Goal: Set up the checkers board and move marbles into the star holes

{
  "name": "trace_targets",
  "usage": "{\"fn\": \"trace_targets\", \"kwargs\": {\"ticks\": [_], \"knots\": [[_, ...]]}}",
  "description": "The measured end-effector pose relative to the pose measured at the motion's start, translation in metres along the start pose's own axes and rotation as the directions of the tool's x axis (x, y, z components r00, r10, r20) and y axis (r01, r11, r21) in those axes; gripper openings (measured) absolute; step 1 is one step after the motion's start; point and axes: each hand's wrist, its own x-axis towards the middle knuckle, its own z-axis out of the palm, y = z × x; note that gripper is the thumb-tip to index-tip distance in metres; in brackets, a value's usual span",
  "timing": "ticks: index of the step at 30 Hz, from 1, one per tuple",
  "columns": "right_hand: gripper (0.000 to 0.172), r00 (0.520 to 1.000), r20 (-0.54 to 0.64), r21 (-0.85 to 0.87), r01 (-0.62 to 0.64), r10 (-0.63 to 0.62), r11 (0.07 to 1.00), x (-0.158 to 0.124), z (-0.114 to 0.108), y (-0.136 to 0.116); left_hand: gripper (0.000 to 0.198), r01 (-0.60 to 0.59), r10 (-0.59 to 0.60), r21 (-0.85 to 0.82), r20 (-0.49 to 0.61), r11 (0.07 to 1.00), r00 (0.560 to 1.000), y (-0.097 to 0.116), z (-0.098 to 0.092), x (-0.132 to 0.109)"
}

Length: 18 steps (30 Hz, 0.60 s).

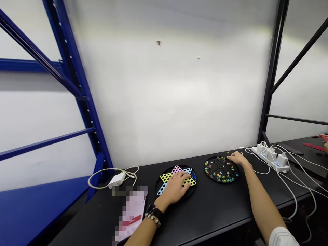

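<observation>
My left hand (176,187) lies over a star-shaped game board (166,177) with pink, yellow and blue points full of holes, its fingers spread on the surface. Blue marbles (193,175) sit at the right side of that round black board. Off to the right is a round black tray (206,172) holding many coloured glass marbles (222,177) around its rim. My right hand (237,158) is at the tray's upper right edge, fingers bent together; what they hold, if anything, is too small to make out.
A white power strip (271,160) with plugs and tangled white cables lies at the right. A white charger (117,180) with a looped cable and a partly pixelated pink item (134,208) are at the left. Another person's hand (326,140) shows at the far right edge.
</observation>
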Motion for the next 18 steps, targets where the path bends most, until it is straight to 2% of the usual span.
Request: {"fn": "trace_targets", "kwargs": {"ticks": [3,8,11,15,18], "knots": [[0.028,0.980,0.182,-0.168,-0.048,0.079,0.985,-0.013,-0.009,-0.001,0.034,-0.008,0.008,0.004,-0.017,1.000,1.000,-0.003,0.003,0.000],[0.027,0.960,0.261,-0.259,-0.027,0.097,0.966,-0.044,-0.023,0.008,0.036,-0.018,0.018,0.011,-0.024,1.000,1.000,-0.005,0.004,0.000],[0.024,0.951,0.308,-0.217,0.037,0.033,0.975,-0.060,-0.020,0.017,0.035,-0.021,0.021,0.013,-0.002,1.000,1.000,-0.002,0.002,0.000],[0.024,0.964,0.259,-0.144,0.095,-0.055,0.985,-0.070,-0.005,0.024,0.034,-0.015,0.015,0.010,-0.011,1.000,1.000,0.000,0.000,0.000],[0.028,0.973,0.196,0.052,0.109,-0.117,0.993,-0.072,-0.003,0.021,0.034,-0.007,0.008,0.008,-0.014,1.000,1.000,-0.001,0.001,-0.001]]}}
